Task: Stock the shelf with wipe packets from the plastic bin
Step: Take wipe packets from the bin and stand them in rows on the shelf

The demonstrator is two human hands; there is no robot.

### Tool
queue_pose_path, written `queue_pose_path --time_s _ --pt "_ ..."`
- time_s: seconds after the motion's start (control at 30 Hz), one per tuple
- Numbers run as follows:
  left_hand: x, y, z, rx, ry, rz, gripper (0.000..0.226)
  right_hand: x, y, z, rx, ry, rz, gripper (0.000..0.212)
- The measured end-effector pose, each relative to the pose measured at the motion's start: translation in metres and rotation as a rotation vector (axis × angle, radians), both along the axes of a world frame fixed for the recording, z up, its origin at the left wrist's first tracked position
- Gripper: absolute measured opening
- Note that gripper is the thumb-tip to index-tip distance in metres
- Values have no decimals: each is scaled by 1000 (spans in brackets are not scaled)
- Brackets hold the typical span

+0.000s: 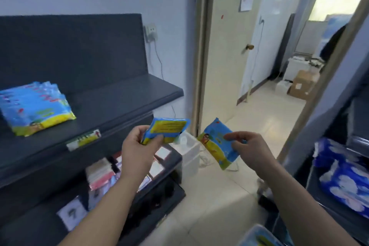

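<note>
Low down, right of the shelf (123,98), the plastic bin (257,235) pokes in. In front of the shelf, left hand (137,146) pinches one wipe packet (167,129), right hand (249,146) pinches a second packet (217,144). The leaning stack (36,108) sits on the shelf's left end, so a sloppy drop could topple it.
</note>
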State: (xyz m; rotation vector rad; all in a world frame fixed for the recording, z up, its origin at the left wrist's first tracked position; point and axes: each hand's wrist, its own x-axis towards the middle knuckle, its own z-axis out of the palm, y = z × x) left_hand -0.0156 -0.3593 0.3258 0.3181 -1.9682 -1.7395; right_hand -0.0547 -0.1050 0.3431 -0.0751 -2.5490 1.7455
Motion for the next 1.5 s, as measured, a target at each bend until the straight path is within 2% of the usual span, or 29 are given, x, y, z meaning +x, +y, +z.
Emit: queue_pose_path --time_s 0.23,0.37,0.5,0.7,0.83,0.93,1.0,1.07,1.13,1.23,1.3,1.33,1.4,1.5 --pt "7 -144 42 -227 142 424 37 -44 -153 37 -43 170 205 40" --pt "12 -216 40 -411 -11 687 34 -59 -224 50 -11 172 329 36" --pt "7 -256 23 -529 -156 792 31 -72 -265 51 -23 175 402 35" --pt "-25 -271 7 -502 -296 804 23 -108 -308 44 -5 152 464 35" --pt "-60 -270 -3 -498 -342 671 28 -139 -323 45 9 151 528 33" --pt "-76 -277 -10 -396 -298 549 22 -163 -336 47 35 137 623 33" --pt "-76 -285 -9 -405 -269 527 17 -176 -344 49 66 151 708 35" --pt "-71 -296 -6 -460 -281 592 25 -187 -353 52 89 169 809 36" --pt "-62 -303 -4 -577 -361 748 43 -195 -364 53 114 181 907 35" --pt "-51 -313 -9 -692 -461 984 87 -207 -382 50 115 192 1016 33" --pt "-46 -319 -13 -689 -541 1037 117 -213 -394 46 93 176 1081 33" --pt "-44 -320 -13 -633 -557 1021 125 -216 -399 45 94 163 1115 34" --pt "-44 -323 -11 -453 -490 920 124 -222 -408 42 105 136 1174 35" --pt "-41 -323 -5 -326 -388 798 104 -228 -417 37 109 93 1238 32"
